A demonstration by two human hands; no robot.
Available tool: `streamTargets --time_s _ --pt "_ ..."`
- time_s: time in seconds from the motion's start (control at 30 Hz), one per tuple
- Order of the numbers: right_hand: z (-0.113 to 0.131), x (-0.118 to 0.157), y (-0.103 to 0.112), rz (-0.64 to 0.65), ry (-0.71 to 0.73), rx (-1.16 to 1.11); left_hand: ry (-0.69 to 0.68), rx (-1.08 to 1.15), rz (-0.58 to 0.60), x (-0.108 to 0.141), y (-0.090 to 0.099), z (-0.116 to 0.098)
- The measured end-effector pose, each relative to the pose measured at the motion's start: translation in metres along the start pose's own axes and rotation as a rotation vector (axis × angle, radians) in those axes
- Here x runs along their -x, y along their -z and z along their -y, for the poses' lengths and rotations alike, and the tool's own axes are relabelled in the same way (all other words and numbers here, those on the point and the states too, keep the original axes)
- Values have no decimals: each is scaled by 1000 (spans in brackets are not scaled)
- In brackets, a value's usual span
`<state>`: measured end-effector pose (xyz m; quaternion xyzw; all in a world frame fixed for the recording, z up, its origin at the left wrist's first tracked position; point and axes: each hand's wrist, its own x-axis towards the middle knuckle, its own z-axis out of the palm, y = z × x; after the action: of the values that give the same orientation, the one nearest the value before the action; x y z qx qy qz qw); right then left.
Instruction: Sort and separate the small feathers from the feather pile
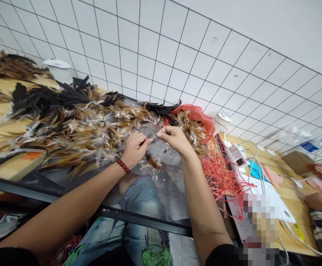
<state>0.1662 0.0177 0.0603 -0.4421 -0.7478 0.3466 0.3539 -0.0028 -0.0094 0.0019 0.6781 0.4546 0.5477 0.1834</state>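
While left hand [134, 148] and right hand [175, 139] sit just apart, fingers pinched, can't tell on what, brown feathers [93, 135] at their 9 o'clock show fluffy whitish bases.

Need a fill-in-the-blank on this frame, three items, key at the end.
1. The left hand has a dark red beaded ____ at its wrist.
2. Nearer the red plastic bag is the person's ____.
3. Heaped to the left of both hands are brown and black ____.

Missing words: bracelet; right hand; feathers.
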Motion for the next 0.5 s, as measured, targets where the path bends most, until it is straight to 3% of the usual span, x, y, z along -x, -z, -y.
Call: streamTargets --time_s 0.07,0.17,0.2,0.27,0.37,0.5 --pt "2 3 9 -76 -6 45 -2 -12 -36 -1 1 1" --pt "7 10 27 -293 9 172 22 -34 -198 -4 7 1" --pt "9 12 30 -313 31 219 16 -52 -240 -4 9 1" --pt "14 15 29 -240 92 292 -27 -93 -243 -4 12 -2" --pt "22 15 9 -90 204 339 -111 -86 -112 0 12 -7" --pt "25 9 -20 -52 316 397 -80 60 23 3 7 -9"
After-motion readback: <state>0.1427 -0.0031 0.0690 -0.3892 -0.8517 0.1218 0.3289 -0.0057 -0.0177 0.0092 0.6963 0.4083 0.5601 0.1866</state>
